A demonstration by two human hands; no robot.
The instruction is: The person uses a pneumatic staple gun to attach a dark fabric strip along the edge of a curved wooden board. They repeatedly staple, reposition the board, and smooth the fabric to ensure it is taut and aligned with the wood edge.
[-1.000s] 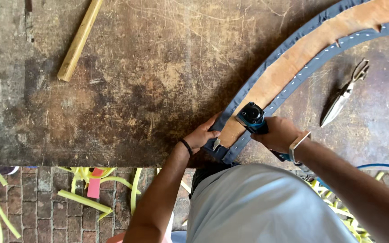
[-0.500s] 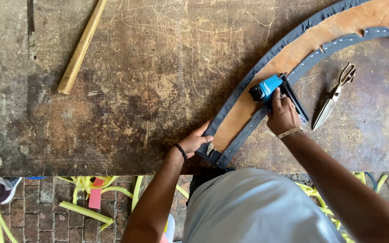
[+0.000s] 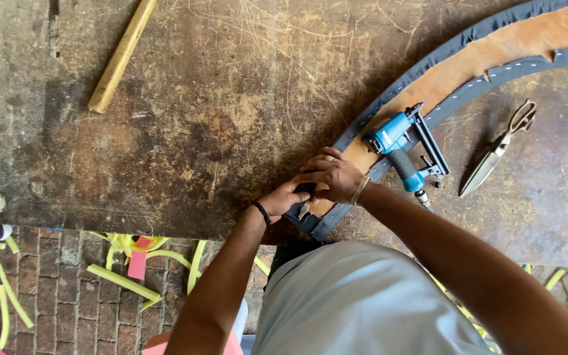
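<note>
Workbench point(image 3: 198, 131), worn, is being occupied | curved panel point(image 3: 468, 69), brown with grey fabric edging, is being held at its near end, by the bench's front edge | stapler point(image 3: 399, 148), blue, is lying on panel | shears point(image 3: 497, 148) beside | left hand point(image 3: 287, 197), right hand point(image 3: 333, 176): fingers are being pressed together, apparently pinching fabric.

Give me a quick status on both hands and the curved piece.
Left hand and right hand together pinching grey fabric at curved wooden piece end. Blue staple gun lies beside them; scissors clear.
</note>
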